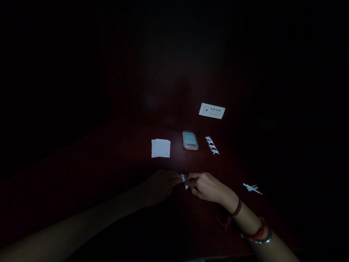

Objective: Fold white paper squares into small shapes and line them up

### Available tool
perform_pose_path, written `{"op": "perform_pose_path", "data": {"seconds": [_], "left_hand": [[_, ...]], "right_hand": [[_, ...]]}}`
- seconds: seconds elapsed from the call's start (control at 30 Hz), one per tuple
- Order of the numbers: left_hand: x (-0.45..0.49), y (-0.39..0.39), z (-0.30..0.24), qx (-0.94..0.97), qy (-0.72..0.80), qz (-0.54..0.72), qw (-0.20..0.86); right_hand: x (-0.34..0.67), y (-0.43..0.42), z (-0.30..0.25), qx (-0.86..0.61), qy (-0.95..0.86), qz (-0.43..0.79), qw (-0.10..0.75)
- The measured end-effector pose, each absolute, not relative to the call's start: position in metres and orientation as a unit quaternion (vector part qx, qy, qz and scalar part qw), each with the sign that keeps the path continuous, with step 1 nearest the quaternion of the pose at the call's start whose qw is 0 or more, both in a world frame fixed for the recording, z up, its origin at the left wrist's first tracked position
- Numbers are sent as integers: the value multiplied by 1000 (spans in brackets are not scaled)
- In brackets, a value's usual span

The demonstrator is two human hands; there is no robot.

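A small folded piece of white paper (186, 187) is pinched between my two hands, low over the dark red tabletop. My left hand (163, 185) reaches in from the left, its fingertips closed at the paper's upper left edge. From the right, my right hand (204, 186) grips the same paper with thumb and fingers, covering much of it. The exact shape of the folds is hidden by my fingers. Beyond my hands lies a stack of white square paper sheets (160, 148). A row of small folded white paper pieces (212, 145) lies to its right.
A blurred-out rectangular pale blue object (190, 140) lies between the sheets and the folded row. Thin white paper strips (252, 188) lie crossed on the right. A white socket panel (212, 111) is at the back. The surroundings are very dark.
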State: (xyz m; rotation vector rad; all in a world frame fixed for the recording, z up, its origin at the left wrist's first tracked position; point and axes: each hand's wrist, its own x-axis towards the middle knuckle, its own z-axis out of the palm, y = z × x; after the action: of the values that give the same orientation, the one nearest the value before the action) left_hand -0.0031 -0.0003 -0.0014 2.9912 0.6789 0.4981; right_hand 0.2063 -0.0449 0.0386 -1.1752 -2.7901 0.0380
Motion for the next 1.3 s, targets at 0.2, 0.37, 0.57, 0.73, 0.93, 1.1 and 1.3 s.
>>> {"op": "perform_pose_path", "data": {"seconds": [0.2,0.37,0.57,0.73,0.93,1.1,1.3], "left_hand": [[-3,-5,4,963,228,142,15],[-4,-7,7,965,211,152,27],[-4,-4,2,970,195,148,0],[-3,-4,1,971,198,135,-12],[-2,-3,2,971,198,129,-20],[-2,-5,4,969,194,153,-13],[-6,-9,9,967,197,162,-10]], "right_hand": [[207,-51,44,-382,-920,43,73],[211,-44,39,-387,-906,93,147],[212,-34,29,-425,-890,62,149],[212,-36,29,-436,-889,37,133],[214,-36,30,-423,-898,33,112],[218,-38,36,-410,-905,47,99],[219,-41,45,-404,-909,41,87]]}}
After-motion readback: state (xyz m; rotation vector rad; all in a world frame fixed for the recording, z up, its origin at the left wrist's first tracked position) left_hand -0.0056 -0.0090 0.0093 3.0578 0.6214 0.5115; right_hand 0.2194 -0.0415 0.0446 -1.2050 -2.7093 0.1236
